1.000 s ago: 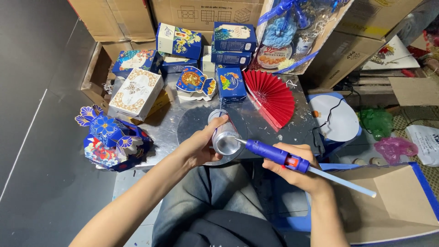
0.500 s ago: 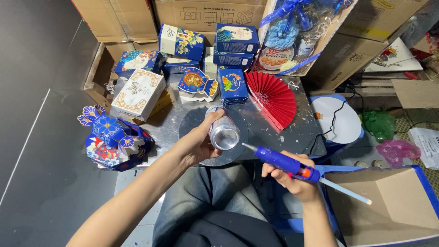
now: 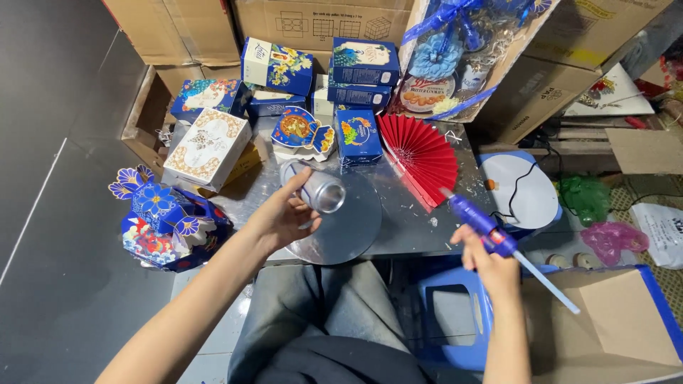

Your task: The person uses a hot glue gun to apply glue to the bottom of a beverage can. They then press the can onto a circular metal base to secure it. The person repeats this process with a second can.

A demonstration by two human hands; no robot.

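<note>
My left hand [image 3: 282, 219] holds a silver metal can [image 3: 317, 188] tilted on its side, its round base facing me, above a round silver disc [image 3: 348, 226] that lies on the metal table [image 3: 405, 220]. My right hand [image 3: 491, 262] grips a blue glue gun [image 3: 478, 222] with a white glue stick [image 3: 548, 283] sticking out behind it. The gun's nozzle points up and left, well apart from the can, over the table's right part near a red paper fan [image 3: 421, 156].
Blue and white decorated boxes [image 3: 359, 64] crowd the table's far side, with a white patterned box [image 3: 206, 146] at left. A blue flower-covered box [image 3: 165, 224] stands left of my arm. A blue stool with a white disc [image 3: 521, 190] and cardboard boxes [image 3: 626, 334] stand at right.
My right hand has drawn the glue gun away from the can to the right and down. My left hand has lifted the can and turned it on its side.
</note>
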